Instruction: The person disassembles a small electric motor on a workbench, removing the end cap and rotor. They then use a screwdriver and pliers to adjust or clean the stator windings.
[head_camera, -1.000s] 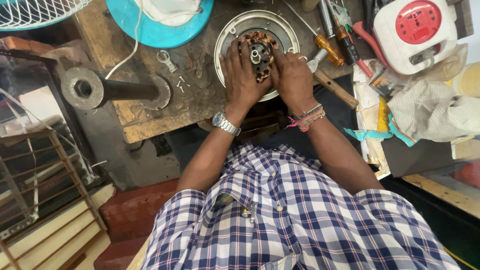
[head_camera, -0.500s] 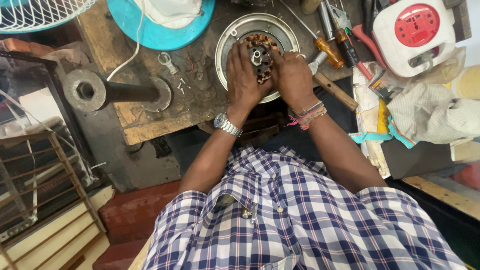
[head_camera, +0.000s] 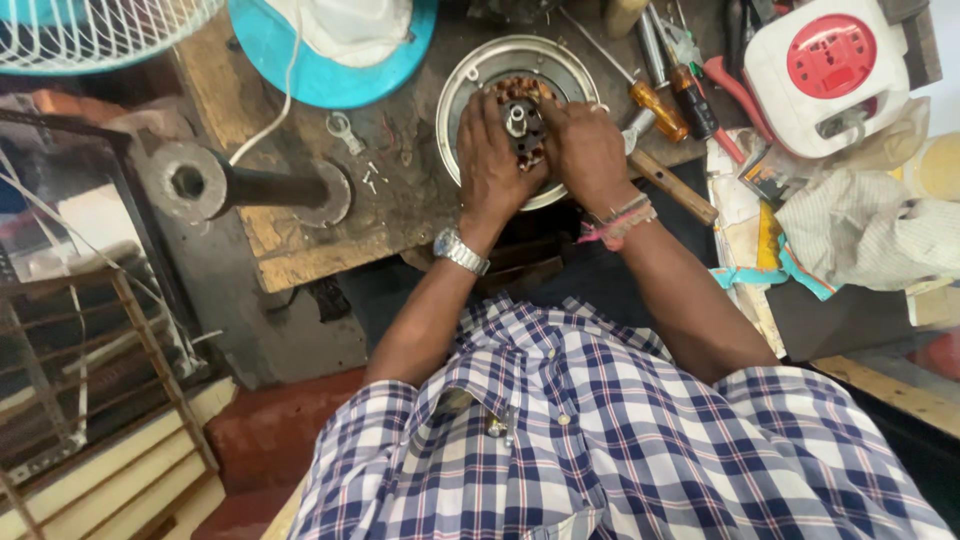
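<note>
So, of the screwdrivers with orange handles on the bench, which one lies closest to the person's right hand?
The lighter amber-orange screwdriver, just right of the right hand. The darker orange one lies one place farther right, toward the white and red socket box.

Your left grip (head_camera: 492, 160) and right grip (head_camera: 588, 150) rest side by side on the motor core (head_camera: 522, 118), which sits in the round housing (head_camera: 470, 75) on the counter (head_camera: 300, 235). Screwdrivers (head_camera: 660, 100) lie just right of the housing, the socket box (head_camera: 830, 70) farther right. The fan base (head_camera: 330, 60) stands to the left, with the pipe flange (head_camera: 188, 183) nearer you.
</note>
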